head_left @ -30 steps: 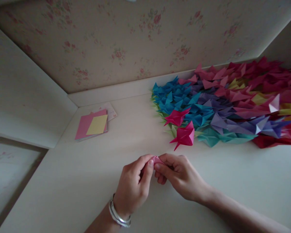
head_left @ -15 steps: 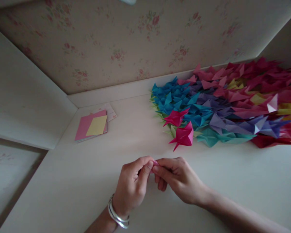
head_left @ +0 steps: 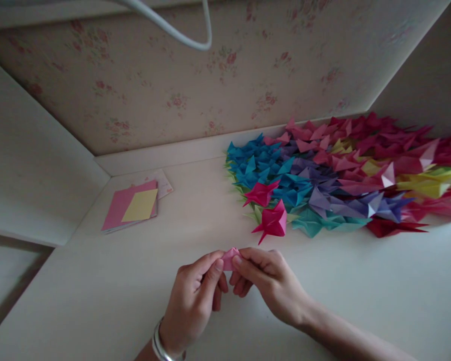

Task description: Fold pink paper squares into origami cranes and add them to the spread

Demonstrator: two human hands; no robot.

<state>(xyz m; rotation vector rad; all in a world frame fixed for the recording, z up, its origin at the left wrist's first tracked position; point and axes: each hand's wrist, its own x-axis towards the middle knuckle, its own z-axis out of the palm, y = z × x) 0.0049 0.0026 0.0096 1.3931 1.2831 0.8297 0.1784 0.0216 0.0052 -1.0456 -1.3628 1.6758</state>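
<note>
A small folded piece of pink paper (head_left: 230,259) is pinched between both hands above the white table. My left hand (head_left: 197,291) grips its left side with thumb and forefinger, and a silver bangle circles that wrist. On the paper's right side, the thumb and forefinger of my right hand (head_left: 268,281) are closed. The fingertips cover both of its ends. Just beyond the hands lie two magenta folded paper cranes (head_left: 274,220), at the front left of a large pile of colourful paper cranes (head_left: 323,193).
A stack of pink paper squares (head_left: 115,210) with a yellow sheet (head_left: 140,205) on top lies at the left. A pale printed card (head_left: 163,183) sticks out behind it. Floral wallpaper backs the white table (head_left: 195,215), and a white cable (head_left: 173,32) hangs above.
The hands have drawn slightly apart, so more of the pink paper shows between them. The camera view has tilted up a little, bringing the white cable into sight.
</note>
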